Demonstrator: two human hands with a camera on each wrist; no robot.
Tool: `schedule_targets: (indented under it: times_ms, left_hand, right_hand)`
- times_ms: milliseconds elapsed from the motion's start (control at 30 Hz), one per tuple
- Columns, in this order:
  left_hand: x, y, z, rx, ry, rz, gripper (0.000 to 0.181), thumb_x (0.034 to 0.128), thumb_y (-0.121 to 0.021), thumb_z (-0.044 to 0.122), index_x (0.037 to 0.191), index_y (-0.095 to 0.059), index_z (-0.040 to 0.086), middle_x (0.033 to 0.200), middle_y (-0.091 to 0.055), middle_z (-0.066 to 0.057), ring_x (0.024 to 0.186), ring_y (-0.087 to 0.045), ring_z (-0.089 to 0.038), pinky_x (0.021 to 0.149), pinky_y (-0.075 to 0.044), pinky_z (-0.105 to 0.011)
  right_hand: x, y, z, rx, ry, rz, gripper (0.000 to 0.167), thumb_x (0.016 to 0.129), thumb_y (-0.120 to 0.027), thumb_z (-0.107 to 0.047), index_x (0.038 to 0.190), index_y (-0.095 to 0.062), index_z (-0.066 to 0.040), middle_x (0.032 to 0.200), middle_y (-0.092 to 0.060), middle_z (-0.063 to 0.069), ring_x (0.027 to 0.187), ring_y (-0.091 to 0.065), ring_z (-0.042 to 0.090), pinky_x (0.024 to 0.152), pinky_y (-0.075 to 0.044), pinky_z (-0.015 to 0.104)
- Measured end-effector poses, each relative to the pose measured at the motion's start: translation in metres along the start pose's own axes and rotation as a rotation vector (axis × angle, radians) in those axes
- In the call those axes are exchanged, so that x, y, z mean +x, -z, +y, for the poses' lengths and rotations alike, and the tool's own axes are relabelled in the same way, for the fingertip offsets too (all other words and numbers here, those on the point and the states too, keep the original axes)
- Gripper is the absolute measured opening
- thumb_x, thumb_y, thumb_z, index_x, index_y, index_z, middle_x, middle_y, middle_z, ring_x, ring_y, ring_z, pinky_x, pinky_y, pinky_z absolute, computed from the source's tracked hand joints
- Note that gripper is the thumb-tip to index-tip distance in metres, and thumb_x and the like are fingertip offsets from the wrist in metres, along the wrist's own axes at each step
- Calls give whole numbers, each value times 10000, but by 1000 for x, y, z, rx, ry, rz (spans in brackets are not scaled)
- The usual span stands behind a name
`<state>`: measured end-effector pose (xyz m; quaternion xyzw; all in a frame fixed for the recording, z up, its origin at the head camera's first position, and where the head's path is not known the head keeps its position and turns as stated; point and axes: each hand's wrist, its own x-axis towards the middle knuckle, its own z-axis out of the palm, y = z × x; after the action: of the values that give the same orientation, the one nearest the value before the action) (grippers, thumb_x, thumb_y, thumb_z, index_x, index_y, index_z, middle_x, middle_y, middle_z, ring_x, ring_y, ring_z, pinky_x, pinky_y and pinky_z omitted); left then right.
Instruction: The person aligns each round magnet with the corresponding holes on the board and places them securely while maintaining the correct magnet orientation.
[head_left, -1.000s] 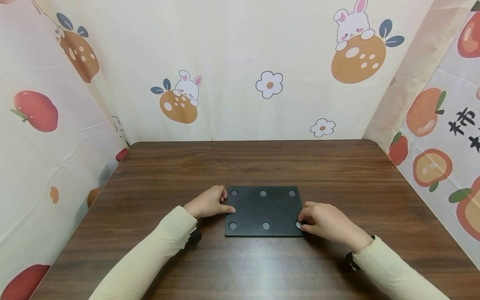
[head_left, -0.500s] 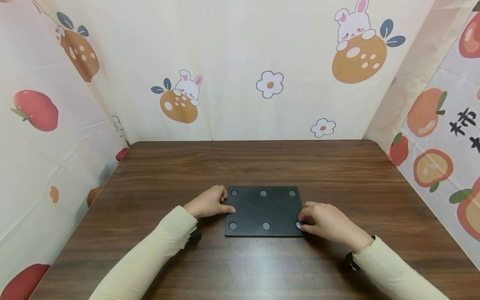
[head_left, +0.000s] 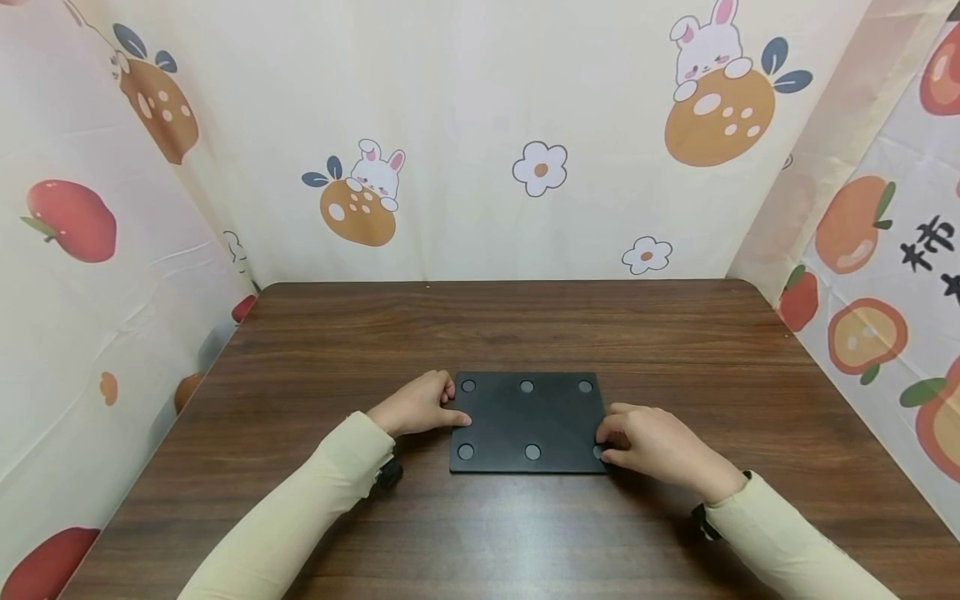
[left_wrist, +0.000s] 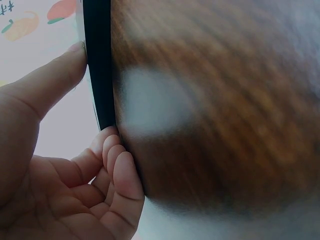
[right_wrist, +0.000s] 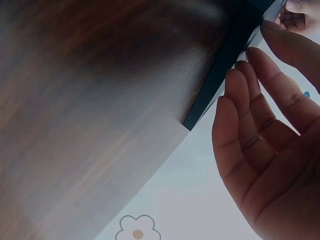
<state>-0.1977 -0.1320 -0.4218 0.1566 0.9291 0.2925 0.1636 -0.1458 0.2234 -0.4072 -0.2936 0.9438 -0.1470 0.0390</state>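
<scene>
A flat black rectangular board (head_left: 510, 421) lies on the table, with round grey discs set in its face along the far and near edges. My left hand (head_left: 417, 406) grips the board's left edge, thumb on top and the other fingers curled against the side. At the near right corner, the thumb and curved fingers of my right hand (head_left: 648, 439) are around a small round disc (head_left: 597, 451), partly hidden by them. In the right wrist view, that hand's fingertips (right_wrist: 255, 54) meet the board's face beside its dark edge (right_wrist: 210, 95).
Brown wood-grain table (head_left: 495, 325) surrounds the board on all sides. Behind it hangs a cream curtain (head_left: 465, 100) printed with rabbits, fruit and flowers, and similar printed cloth stands left and right. Dark bands (head_left: 390, 473) sit at the wrists.
The disc under my right fingertips looked whitish before and now appears dark grey like the others. Both hands and the board keep their places.
</scene>
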Motion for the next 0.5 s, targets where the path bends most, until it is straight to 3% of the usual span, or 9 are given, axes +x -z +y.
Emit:
schedule_targets:
  times_ms: [500]
  left_hand:
    - [-1, 1, 2, -3, 9, -10, 429, 803, -815, 348, 938, -519, 69, 905, -489, -71, 798, -457, -176, 688, -385, -309]
  right_hand:
    - [1, 0, 1, 13, 8, 4, 99, 808, -798, -216, 868, -721, -233, 787, -528, -148, 642, -448, -58, 580, -415, 179]
